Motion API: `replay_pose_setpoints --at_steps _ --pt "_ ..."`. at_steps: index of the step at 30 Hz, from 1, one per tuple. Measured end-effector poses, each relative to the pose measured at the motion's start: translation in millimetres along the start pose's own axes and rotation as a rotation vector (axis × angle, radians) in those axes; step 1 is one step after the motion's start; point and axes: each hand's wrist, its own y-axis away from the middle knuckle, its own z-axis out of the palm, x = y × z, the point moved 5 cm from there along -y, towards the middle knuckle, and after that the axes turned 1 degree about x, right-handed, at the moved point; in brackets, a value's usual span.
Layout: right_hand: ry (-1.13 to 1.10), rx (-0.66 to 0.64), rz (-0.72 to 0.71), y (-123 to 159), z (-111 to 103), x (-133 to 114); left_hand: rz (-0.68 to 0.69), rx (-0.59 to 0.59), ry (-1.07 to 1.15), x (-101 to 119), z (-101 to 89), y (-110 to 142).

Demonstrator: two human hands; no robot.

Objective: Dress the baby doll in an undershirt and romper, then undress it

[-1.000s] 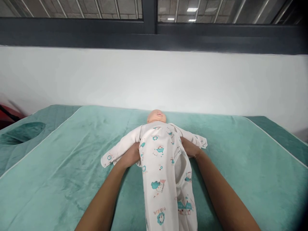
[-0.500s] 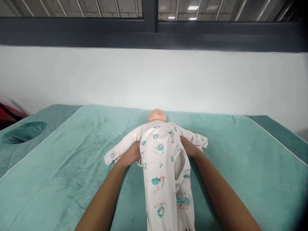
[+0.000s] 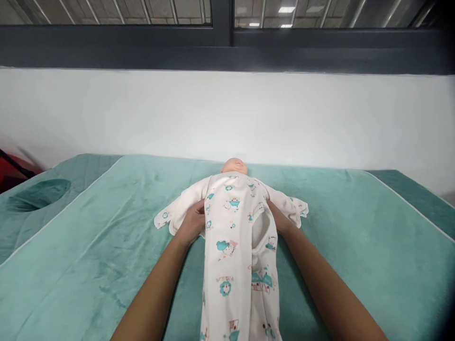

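A baby doll [image 3: 234,166] lies on its back, its head toward the wall. White long sleeves [image 3: 192,194] spread out to both sides. A long white baby garment [image 3: 227,237] with teal and pink prints covers its front and runs toward me. An oval opening [image 3: 262,229] shows in the garment's right part. My left hand [image 3: 194,220] is closed at the garment's left edge by the doll's side, fingertips partly tucked under the cloth. On the opposite edge, my right hand [image 3: 279,219] grips the garment, most of its fingers hidden behind it.
A teal padded bed cover [image 3: 106,237] with pale piping lies under the doll. At the left is an oval hollow [image 3: 39,195] in the cover, with a red and black item [image 3: 14,173] beyond. A white wall [image 3: 227,113] and dark window frame [image 3: 223,57] stand behind.
The printed garment has shifted up toward the doll's head and slightly left, covering more of the neck. Both hands have moved slightly, staying at its edges.
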Motion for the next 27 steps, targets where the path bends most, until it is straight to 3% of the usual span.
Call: replay_pose_setpoints --at_steps 5,12,20,27 --pt "-0.098 -0.024 0.059 -3 4 6 -0.027 0.018 0.018 2 3.6 3" --pt "-0.271 -0.073 0.103 -6 14 22 -0.027 0.149 0.066 18 11.8 8" --pt "-0.056 0.087 -0.047 -10 8 16 0.033 0.274 0.034 3 1.1 -1" --pt "0.041 0.13 -0.057 -10 11 27 0.024 0.276 0.042 3 0.8 0"
